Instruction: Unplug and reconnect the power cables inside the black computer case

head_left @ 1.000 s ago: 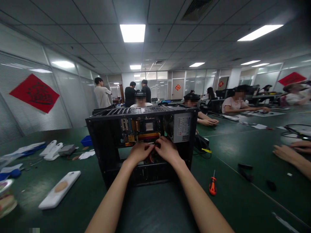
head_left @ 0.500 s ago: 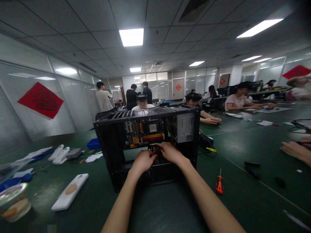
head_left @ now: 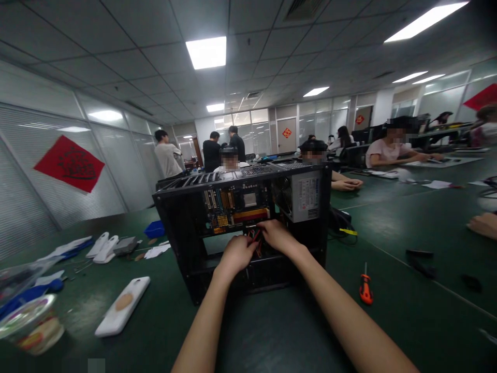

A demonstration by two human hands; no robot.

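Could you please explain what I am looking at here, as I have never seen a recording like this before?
The picture comes from a camera worn on a person's head, looking forward and down, so the two bare arms reaching in from the bottom are that person's own. Both hands are inside an open black computer case standing on a dark green table. The left hand and the right hand meet at a bundle of red and dark wires; whether either has a firm grip on them cannot be told. Inside are a circuit board and a grey power supply. On the table lie an orange screwdriver to the right and a white phone case to the left. Other people sit or stand farther back.
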